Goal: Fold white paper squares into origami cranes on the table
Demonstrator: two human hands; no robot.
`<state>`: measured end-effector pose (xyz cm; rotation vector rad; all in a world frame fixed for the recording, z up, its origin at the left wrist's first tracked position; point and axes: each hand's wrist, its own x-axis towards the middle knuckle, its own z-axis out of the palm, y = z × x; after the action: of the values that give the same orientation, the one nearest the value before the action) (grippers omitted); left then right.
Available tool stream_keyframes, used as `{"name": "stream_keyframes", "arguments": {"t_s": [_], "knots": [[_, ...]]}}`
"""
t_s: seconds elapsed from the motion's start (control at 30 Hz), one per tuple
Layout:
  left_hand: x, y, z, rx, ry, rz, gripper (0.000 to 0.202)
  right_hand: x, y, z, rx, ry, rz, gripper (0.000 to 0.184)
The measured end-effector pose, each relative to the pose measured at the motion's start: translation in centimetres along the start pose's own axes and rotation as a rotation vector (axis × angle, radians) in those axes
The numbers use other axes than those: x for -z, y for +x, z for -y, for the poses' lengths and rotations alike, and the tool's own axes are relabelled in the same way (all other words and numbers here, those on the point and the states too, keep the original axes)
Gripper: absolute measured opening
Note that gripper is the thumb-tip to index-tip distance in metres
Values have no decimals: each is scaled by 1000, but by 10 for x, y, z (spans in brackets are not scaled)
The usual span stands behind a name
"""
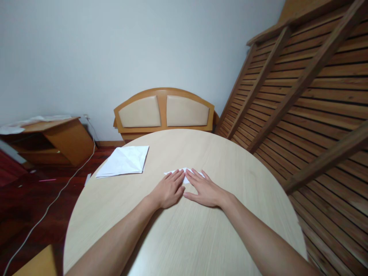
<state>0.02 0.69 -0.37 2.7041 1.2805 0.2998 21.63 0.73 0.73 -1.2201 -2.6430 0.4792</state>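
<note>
A small folded piece of white paper (186, 180) lies flat on the round wooden table (184, 237), mostly covered by my fingers. My left hand (169, 189) rests palm down over its left part, fingers stretched out flat. Over its right part lies my right hand (205, 188), also palm down, with the thumb spread toward the left thumb. Both sets of fingertips nearly meet at the paper's middle. Only its far edge, left tip and a near patch between the hands show.
A stack of white paper sheets (123, 161) sits at the table's far left. Behind stands a padded wooden headboard (163, 111) against the wall. Slatted wooden boards (304, 84) lean close on the right. At left are a low wooden cabinet (66, 140) and a white cable (54, 201) on the floor.
</note>
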Motion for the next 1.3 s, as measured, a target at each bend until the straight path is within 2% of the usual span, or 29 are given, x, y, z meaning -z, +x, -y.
{"name": "stream_keyframes", "arguments": {"t_s": [0.13,0.37,0.53,0.7,0.8,1.03,1.3], "knots": [[-1,0,1,52,11,-1,56,0,-1,-6,-68,-3,22,90],[1,-1,-1,76,11,-13,57,-2,-4,-22,-218,-28,-30,86],[1,-2,0,77,0,-33,57,0,-2,-19,-86,-10,-125,78],[1,-2,0,73,1,-32,58,-1,1,-9,27,24,-74,72],[2,-2,0,77,0,-30,58,0,1,-13,41,17,-100,63],[4,-2,-1,76,-9,-45,56,11,1,-31,27,29,-324,36],[7,-2,-4,89,5,-37,56,14,1,-29,-67,21,-334,23]]}}
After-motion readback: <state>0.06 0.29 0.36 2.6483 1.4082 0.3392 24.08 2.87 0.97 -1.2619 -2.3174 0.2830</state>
